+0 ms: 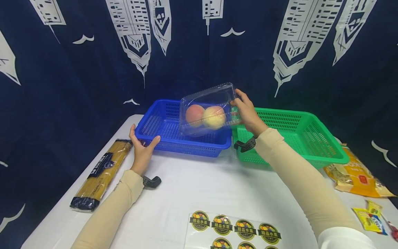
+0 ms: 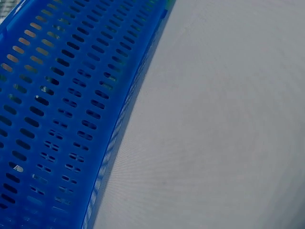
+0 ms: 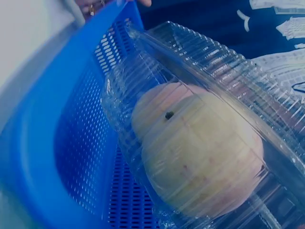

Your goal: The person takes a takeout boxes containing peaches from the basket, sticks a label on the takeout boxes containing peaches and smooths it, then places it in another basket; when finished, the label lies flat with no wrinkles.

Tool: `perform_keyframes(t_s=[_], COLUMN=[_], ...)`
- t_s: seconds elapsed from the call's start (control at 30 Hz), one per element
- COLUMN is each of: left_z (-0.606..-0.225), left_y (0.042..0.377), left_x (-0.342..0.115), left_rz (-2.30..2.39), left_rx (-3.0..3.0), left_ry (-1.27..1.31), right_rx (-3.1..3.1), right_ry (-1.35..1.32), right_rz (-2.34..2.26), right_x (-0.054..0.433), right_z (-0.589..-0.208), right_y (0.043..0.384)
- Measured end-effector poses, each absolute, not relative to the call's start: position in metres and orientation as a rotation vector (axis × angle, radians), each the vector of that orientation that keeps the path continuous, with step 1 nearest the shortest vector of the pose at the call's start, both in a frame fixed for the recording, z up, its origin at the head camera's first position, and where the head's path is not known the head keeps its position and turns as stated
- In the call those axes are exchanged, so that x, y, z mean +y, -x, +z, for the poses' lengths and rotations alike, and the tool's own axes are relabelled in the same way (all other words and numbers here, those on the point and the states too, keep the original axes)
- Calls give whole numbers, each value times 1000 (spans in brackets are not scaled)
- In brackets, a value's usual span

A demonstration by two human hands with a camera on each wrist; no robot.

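My right hand (image 1: 248, 112) grips the right end of a clear plastic clamshell box (image 1: 214, 92), thumb on its near side. Inside the tilted box sit two peaches, a redder peach (image 1: 194, 115) and a paler yellow peach (image 1: 214, 117). The box is over the blue basket (image 1: 186, 147). In the right wrist view, the paler peach (image 3: 205, 157) shows large through the ridged plastic. My left hand (image 1: 143, 152) holds the basket's front left corner, thumb against the front and fingers along the left side. The left wrist view shows the basket's slotted wall (image 2: 71, 95).
Right of the blue basket stands a green basket (image 1: 323, 157). A pasta pack (image 1: 102, 174) lies on the left of the white table (image 1: 174, 193). Round stickers on a sheet (image 1: 222, 224) lie in front; an orange bag (image 1: 360, 176) and small yellow packets (image 1: 370, 219) are at right.
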State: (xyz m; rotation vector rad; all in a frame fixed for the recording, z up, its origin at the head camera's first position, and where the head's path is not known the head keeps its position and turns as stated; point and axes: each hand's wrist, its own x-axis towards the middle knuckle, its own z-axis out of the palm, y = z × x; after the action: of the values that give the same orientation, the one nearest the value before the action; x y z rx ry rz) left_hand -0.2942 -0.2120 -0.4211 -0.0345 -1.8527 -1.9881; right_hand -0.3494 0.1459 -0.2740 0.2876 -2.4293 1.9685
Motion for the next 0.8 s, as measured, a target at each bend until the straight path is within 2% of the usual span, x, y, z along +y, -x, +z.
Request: perform_keyframes(t_s=[0.3,0.8], left_z=[-421,-421], left_y=[295,294], left_x=[-212,-211], left_rz=[-2012,-2023], left_rx=[-1849,-1821], left_ry=[38,55], right_rx=[-2342,-2244], right_ry=[-260,-220], right_rz=[2084,2250], right_x=[178,218], right_z=[-271,-287], right_y=[317,268])
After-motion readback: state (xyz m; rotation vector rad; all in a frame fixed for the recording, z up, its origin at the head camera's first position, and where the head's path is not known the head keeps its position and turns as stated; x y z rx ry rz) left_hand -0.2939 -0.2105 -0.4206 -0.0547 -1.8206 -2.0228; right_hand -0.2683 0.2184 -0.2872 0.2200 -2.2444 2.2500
